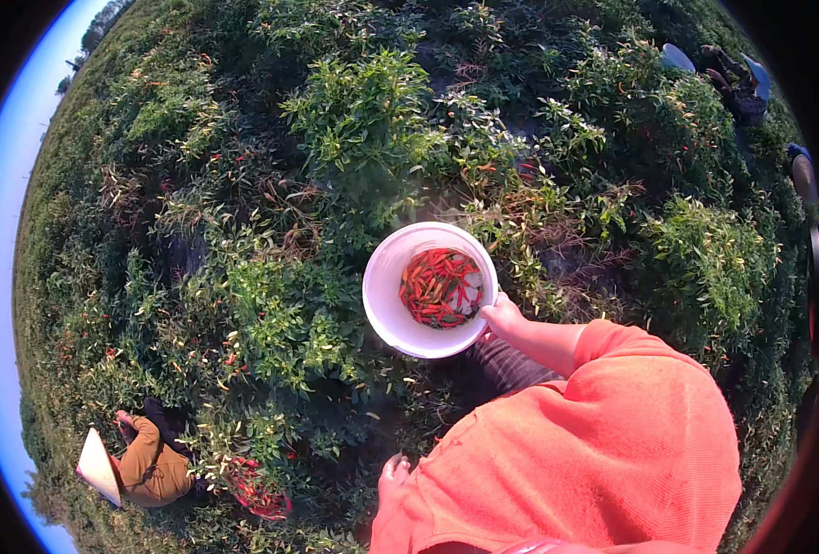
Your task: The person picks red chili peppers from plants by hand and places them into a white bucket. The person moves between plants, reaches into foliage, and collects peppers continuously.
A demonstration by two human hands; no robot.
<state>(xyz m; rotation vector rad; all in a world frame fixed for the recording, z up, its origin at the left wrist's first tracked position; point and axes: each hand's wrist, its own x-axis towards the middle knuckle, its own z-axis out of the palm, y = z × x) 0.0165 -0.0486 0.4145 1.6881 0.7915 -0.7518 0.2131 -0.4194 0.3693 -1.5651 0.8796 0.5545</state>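
My right hand (pixel 503 317) grips the rim of a white plastic bucket (pixel 388 320) at the centre of the head view. The open mouth of the bucket faces up at me. Inside, red chili peppers (pixel 431 284) cover most of the bottom, and a pale patch shows at one side. Dark trouser fabric (pixel 510 363) is visible just behind the bucket. Lower down, my left hand (pixel 394 472) hangs beside my coral-orange knit top (pixel 555 443), near low chili foliage. Its fingers are partly hidden, and I see no object in it.
Dense chili plants (pixel 361 104) with red and pale pods surround me. At lower left, a person in a conical hat (pixel 101 465) bends beside a heap of red chilies (pixel 260 488). Another person (pixel 735 86) crouches at upper right by a white round container (pixel 678 58).
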